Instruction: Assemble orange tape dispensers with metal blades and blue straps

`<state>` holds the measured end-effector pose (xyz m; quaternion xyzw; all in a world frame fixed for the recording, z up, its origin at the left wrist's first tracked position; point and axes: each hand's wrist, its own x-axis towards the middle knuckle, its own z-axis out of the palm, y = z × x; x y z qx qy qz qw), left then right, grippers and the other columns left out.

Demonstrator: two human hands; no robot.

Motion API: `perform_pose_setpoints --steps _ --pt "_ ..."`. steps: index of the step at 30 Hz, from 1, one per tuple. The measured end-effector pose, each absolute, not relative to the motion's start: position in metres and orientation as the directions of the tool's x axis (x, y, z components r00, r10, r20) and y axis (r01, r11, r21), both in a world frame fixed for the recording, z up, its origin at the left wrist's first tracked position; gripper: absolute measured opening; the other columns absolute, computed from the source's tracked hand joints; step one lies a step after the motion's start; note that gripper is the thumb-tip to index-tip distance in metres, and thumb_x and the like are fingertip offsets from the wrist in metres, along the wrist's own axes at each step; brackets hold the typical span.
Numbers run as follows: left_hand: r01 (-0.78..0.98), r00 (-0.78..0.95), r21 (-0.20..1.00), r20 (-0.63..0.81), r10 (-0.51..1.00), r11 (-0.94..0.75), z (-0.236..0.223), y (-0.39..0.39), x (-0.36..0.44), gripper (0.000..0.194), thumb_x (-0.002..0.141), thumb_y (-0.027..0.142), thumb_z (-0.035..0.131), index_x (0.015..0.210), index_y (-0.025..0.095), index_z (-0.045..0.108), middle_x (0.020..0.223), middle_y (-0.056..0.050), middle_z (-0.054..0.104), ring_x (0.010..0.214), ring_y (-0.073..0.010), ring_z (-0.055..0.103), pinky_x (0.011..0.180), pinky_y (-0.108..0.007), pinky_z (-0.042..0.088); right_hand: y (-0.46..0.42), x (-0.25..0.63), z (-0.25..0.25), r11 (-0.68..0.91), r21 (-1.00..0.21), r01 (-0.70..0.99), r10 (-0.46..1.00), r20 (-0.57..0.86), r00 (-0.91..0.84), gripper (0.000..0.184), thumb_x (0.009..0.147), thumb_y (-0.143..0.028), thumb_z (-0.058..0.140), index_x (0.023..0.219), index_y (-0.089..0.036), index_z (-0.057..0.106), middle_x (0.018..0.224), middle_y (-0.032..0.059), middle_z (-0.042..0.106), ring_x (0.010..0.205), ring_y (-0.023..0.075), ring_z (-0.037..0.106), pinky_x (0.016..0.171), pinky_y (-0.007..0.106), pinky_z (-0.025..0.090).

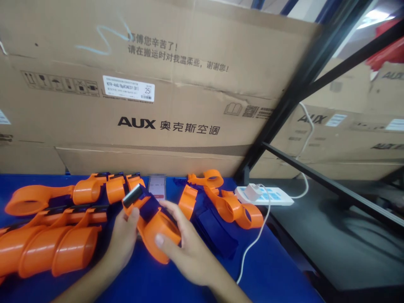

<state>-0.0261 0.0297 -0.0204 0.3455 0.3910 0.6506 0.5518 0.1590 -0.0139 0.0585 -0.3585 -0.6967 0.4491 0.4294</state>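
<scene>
Both hands hold one orange tape dispenser [158, 237] above the blue tabletop. It has a dark blue piece across its middle and a toothed edge at its upper left end. My left hand [122, 235] is closed on the cutter end, thumb up. Around the ring end curls my right hand [189, 248], its thumb pressing the orange surface. To the left lie several finished-looking orange dispensers [74, 248] in a row, with more behind them. Right of my hands are smaller orange dispensers [230, 206] and a stack of dark blue flat pieces [216, 231].
A phone [157, 187] leans at the back. Behind the table stand large cardboard boxes [176, 101]. A white power strip [268, 195] with a plugged-in charger lies at the right, its white cable [252, 248] running down the table edge. A black metal rack post [284, 97] slants at the right.
</scene>
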Motion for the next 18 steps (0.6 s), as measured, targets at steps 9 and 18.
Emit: perform_pose_setpoints --steps 9,18 --pt "0.075 0.107 0.965 0.241 0.965 -0.25 -0.008 0.027 -0.014 0.056 0.082 0.045 0.078 0.134 0.027 0.068 0.127 -0.015 0.07 0.098 -0.0293 0.068 0.081 -0.04 0.057 0.02 0.176 0.054 0.247 -0.865 -0.436 0.959 0.152 0.241 0.048 0.093 -0.053 0.064 0.13 -0.024 0.054 0.12 0.0075 0.068 0.099 0.0235 0.069 0.078 0.035 0.059" --pt "0.741 0.385 0.473 0.282 0.878 -0.477 0.014 0.057 0.048 0.09 0.079 0.052 0.074 0.156 0.022 0.038 0.147 -0.02 0.058 0.131 -0.0428 0.056 0.105 -0.056 0.045 0.04 0.207 0.061 0.114 -0.745 -0.657 0.958 -0.093 0.272 0.039 0.084 -0.048 0.074 0.113 -0.025 0.064 0.103 0.0041 0.076 0.085 0.0219 0.07 0.062 0.028 0.053"
